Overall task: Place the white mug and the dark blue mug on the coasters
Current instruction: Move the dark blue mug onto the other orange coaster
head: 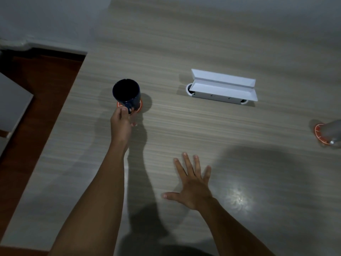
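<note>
The dark blue mug (126,93) stands upright over an orange coaster (138,107) at the left of the wooden table; only the coaster's edges show beneath it. My left hand (121,120) grips the mug by its handle. My right hand (191,182) hovers flat over the table near the middle front, fingers spread and holding nothing. At the far right edge of the view, the white mug (332,130) sits on a second orange coaster (318,133), partly cut off by the frame.
A white cable box (221,89) with its lid flipped open is set into the table (184,43) behind the middle. The table's left edge drops to a reddish-brown floor (36,85). A grey wall runs along the back.
</note>
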The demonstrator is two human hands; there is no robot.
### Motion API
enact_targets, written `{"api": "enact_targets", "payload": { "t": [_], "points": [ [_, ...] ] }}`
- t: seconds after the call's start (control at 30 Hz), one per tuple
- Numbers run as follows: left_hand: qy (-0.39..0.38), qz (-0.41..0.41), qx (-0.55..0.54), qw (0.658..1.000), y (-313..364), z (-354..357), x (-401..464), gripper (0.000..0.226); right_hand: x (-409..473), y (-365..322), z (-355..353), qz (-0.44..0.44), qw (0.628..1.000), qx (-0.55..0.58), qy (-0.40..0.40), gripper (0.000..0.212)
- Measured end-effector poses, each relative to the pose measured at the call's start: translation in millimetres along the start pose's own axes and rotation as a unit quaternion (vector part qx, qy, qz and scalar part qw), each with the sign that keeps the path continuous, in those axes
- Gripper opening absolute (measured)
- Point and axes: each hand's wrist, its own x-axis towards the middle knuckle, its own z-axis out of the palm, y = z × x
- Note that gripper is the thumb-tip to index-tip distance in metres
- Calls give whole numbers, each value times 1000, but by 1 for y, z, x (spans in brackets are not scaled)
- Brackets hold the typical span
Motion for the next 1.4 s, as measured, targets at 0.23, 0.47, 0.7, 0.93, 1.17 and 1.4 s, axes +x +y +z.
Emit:
{"api": "enact_targets", "payload": {
  "t": [0.23,0.47,0.7,0.93,1.17,1.4],
  "points": [
    [-3,-1,9,1000,-5,-3,6,32,1,1,1,-4,1000,3,5,126],
    [-3,2,4,1000,-7,-4,6,35,2,1,3,-3,1000,5,9,126],
    [-9,9,-2,1000,-8,-5,9,40,2,1,3,-4,1000,6,14,126],
    [12,13,11,1000,-9,-6,8,36,1,1,4,-5,1000,13,15,126],
    [8,8,9,1000,-8,-9,13,41,2,2,5,-6,1000,9,17,127],
    [-6,-6,5,1000,-7,-6,11,31,2,2,4,-4,1000,9,14,127]
  ]
}}
